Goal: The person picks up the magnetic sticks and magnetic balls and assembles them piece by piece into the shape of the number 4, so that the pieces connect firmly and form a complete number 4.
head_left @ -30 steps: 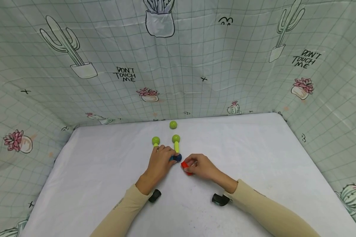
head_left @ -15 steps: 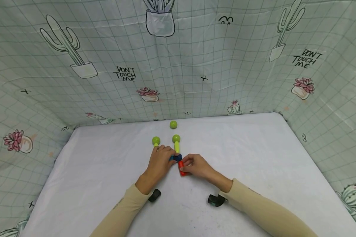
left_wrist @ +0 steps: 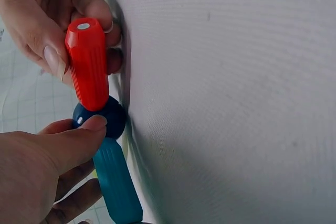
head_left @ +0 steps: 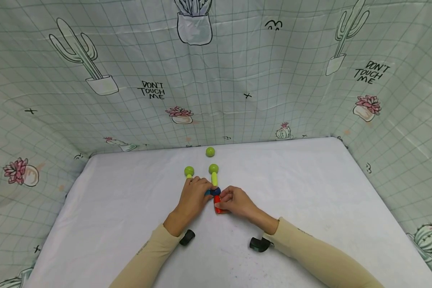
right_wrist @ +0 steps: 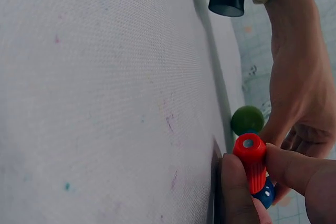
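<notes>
My left hand (head_left: pixel 194 196) pinches a dark blue ball (left_wrist: pixel 116 119) between thumb and fingers. A ridged teal rod (left_wrist: pixel 118 182) joins that ball and runs back under the hand. My right hand (head_left: pixel 239 204) pinches a ridged red rod (left_wrist: pixel 88 66) with a small metal dot on its end. The rod's far end meets the blue ball. From the ball's far side a yellow-green rod (head_left: pixel 214 179) leads to a green ball (head_left: pixel 213 169). Another green ball (head_left: pixel 189 171) on a yellow-green rod sticks out beyond my left hand, which hides the rest of that side.
A loose green ball (head_left: pixel 210 151) lies near the back edge of the white-covered table (head_left: pixel 309 180). Behind it hangs a cactus-print curtain (head_left: pixel 223 80). Black wrist cameras (head_left: pixel 260 244) hang below both forearms, close over the table.
My right hand has moved left with the red rod and swung it nearly in line with the yellow-green rod, bringing its end to the blue ball. The left hand has stayed in place.
</notes>
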{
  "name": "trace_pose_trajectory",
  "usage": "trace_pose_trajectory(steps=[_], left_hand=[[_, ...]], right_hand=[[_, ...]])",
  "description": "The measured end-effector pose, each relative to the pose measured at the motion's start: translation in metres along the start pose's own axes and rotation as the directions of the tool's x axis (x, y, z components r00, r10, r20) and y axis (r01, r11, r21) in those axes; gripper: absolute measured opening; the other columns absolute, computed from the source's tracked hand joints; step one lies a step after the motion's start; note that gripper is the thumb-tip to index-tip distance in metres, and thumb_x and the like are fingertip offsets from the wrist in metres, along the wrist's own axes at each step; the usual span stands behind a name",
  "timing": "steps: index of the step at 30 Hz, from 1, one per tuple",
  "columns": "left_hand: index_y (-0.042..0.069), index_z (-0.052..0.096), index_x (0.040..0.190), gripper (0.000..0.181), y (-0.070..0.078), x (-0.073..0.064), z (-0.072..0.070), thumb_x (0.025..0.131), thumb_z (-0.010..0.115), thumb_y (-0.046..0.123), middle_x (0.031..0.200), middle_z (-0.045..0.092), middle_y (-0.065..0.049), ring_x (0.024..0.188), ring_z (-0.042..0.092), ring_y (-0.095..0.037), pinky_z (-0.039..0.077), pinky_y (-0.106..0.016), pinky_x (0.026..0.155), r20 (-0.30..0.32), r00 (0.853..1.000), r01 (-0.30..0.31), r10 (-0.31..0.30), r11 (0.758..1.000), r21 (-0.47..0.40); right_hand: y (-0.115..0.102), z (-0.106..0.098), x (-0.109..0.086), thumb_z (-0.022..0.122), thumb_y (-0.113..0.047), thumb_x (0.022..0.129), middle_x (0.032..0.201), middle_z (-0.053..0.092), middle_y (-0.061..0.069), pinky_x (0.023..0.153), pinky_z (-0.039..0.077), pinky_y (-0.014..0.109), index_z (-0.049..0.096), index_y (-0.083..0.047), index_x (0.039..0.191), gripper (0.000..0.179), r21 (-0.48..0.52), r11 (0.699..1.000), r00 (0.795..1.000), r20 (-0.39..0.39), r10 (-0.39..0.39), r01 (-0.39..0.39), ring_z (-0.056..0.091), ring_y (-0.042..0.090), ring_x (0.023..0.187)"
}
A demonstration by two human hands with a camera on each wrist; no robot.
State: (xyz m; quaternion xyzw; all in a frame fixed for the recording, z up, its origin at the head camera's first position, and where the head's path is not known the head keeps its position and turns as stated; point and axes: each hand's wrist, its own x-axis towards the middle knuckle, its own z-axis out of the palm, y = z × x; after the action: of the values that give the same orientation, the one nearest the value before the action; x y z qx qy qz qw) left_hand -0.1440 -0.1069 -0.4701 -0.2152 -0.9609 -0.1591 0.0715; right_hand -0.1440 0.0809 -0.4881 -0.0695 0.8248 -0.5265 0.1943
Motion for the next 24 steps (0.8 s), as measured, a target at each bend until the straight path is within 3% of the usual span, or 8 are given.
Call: trace_pose_trajectory(steps=[6, 15, 24], left_hand=[[0.013, 0.082, 0.113, 0.028, 0.0, 0.0, 0.0, 0.086, 0.088, 0.013, 0.108, 0.077, -0.002, 0.105, 0.064, -0.025, 0.046, -0.044, 0.095, 0.008, 1.0, 0.011, -0.011, 1.0, -0.019], [0.014, 0.083, 0.113, 0.028, 0.0, 0.0, 0.0, 0.085, 0.089, 0.014, 0.108, 0.077, -0.001, 0.104, 0.065, -0.024, 0.047, -0.043, 0.095, 0.02, 1.0, 0.024, -0.024, 0.999, -0.03], [0.012, 0.083, 0.116, 0.028, -0.001, 0.003, -0.002, 0.088, 0.088, 0.015, 0.11, 0.078, -0.003, 0.105, 0.064, -0.024, 0.046, -0.043, 0.095, 0.072, 0.996, 0.05, -0.045, 0.997, -0.057]], right_hand=[[-0.002, 0.002, 0.002, 0.084, -0.006, 0.089, 0.085, 0.074, 0.006, 0.069, 0.054, 0.023, 0.063, 0.004, 0.108, 0.03, -0.039, 0.999, 1.0, -0.002, -0.014, 0.014, 0.069, 0.011, 0.075], [-0.004, -0.011, 0.007, 0.08, -0.007, 0.093, 0.084, 0.072, 0.008, 0.065, 0.058, 0.025, 0.062, 0.005, 0.11, 0.027, -0.062, 0.996, 0.996, 0.077, -0.053, 0.058, 0.074, 0.016, 0.068], [-0.014, -0.04, 0.026, 0.074, -0.009, 0.097, 0.088, 0.072, 0.011, 0.067, 0.06, 0.028, 0.064, 0.006, 0.111, 0.022, -0.098, 0.991, 0.995, -0.013, -0.094, 0.092, 0.073, 0.016, 0.071]])
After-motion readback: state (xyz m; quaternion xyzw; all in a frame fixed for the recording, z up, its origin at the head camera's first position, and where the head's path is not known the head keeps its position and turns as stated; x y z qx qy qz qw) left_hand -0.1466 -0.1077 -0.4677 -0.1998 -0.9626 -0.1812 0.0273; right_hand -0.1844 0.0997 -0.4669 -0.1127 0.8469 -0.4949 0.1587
